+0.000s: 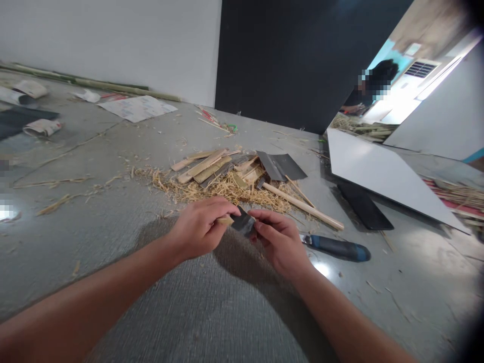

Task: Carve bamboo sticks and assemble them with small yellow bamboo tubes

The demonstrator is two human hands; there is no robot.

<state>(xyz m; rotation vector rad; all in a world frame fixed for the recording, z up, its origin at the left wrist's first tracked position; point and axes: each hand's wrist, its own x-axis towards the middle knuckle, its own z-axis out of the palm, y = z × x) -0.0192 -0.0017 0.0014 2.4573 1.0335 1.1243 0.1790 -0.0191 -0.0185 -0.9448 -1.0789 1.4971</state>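
My left hand (pixel 198 227) is closed on a short pale bamboo piece (pixel 226 220), of which only the end shows. My right hand (pixel 279 242) pinches a small dark sheet of sandpaper (pixel 244 222) that wraps round the tip of that piece. Both hands hover just above the grey floor, close to me. Right behind them lies a heap of bamboo shavings (pixel 227 191) topped with several flat bamboo strips (pixel 202 166). A knife with a blue and black handle (pixel 336 248) rests on the floor beside my right hand.
More dark sandpaper sheets (pixel 282 166) and a long round stick (pixel 302 205) lie on the heap. A white board (pixel 381 174) and a black slab (pixel 365 206) lie to the right. Papers (pixel 138 107) and a long bamboo pole (pixel 94 83) line the far wall. A person sits at the back right.
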